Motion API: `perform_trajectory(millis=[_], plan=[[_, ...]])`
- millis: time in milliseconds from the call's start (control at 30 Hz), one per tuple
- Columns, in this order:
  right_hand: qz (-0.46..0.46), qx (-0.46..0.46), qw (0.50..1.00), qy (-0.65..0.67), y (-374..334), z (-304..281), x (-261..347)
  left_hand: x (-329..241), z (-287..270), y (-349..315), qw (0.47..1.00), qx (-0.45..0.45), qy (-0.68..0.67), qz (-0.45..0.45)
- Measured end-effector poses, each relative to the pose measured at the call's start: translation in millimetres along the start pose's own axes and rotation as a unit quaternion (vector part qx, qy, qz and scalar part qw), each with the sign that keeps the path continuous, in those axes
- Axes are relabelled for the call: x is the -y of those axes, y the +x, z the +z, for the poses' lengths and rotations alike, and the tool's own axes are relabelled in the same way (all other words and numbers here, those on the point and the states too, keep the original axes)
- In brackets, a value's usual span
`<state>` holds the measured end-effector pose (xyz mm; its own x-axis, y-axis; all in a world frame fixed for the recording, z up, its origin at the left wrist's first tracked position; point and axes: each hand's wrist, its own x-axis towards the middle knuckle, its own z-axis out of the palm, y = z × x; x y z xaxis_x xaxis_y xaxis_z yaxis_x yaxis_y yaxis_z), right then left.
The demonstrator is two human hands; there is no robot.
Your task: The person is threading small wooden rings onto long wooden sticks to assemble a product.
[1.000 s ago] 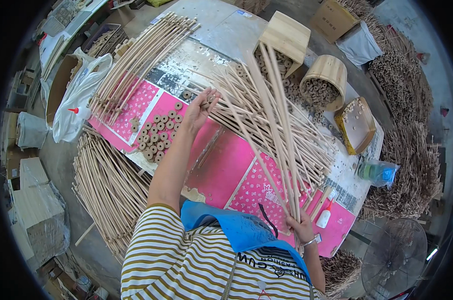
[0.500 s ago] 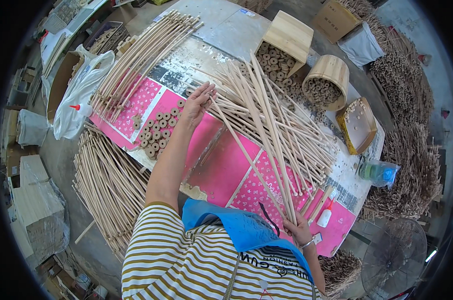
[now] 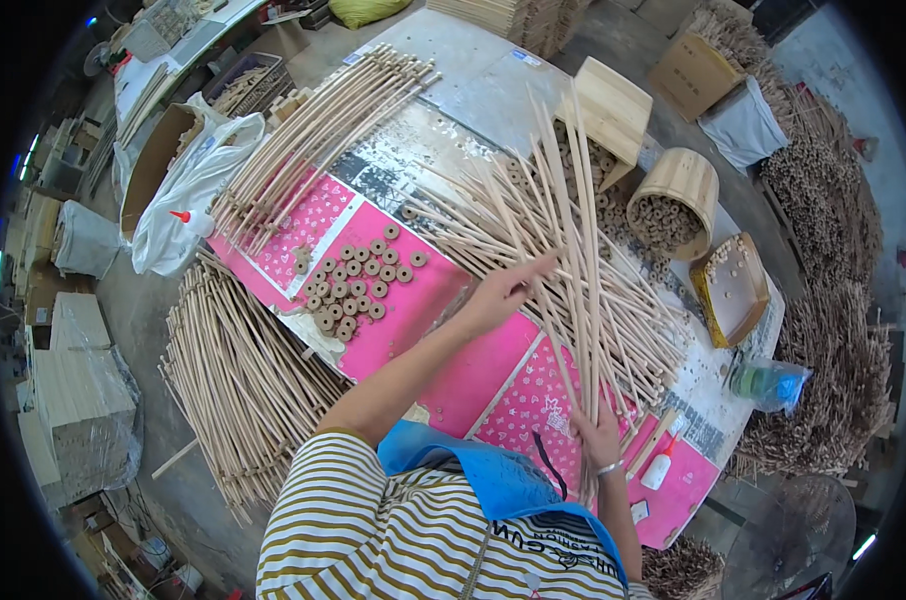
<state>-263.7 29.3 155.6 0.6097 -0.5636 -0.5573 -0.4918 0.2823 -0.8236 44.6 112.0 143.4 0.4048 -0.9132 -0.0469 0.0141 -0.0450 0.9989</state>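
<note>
Near the front right of the pink-covered table, my right hand is closed around the lower ends of several long, thin wooden sticks. They fan upward and away from me. My left hand reaches across the middle of the table, its index finger stretched out against the held sticks and the other fingers partly curled. I see nothing gripped in it. Beneath and behind the held sticks lies a loose pile of similar sticks with rounded ends. Left of my left hand, round wooden discs with center holes lie grouped on the pink sheet.
A wooden bucket and a wooden box spill discs at the back right. A tray of small pieces and a glue bottle sit rightward. Stick bundles lie at the back left and beside the table.
My left hand has moved right and nearer, from beside the discs to the held sticks. My right hand has risen slightly with its sticks, which stand more upright. The whole view has shifted.
</note>
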Motion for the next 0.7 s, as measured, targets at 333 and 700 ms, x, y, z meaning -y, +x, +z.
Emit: perform_trajectory(millis=[333, 700], plan=[[-0.241, -0.194, 0.913, -0.265, 51.5, -45.3, 68.2, 62.7, -88.9, -12.8, 0.846, -0.26, -0.439, -0.153], [0.032, 0.08, 0.995, -0.04, -38.1, -17.6, 8.2, 85.1, -135.9, -24.9, 0.856, -0.305, -0.408, -0.093]])
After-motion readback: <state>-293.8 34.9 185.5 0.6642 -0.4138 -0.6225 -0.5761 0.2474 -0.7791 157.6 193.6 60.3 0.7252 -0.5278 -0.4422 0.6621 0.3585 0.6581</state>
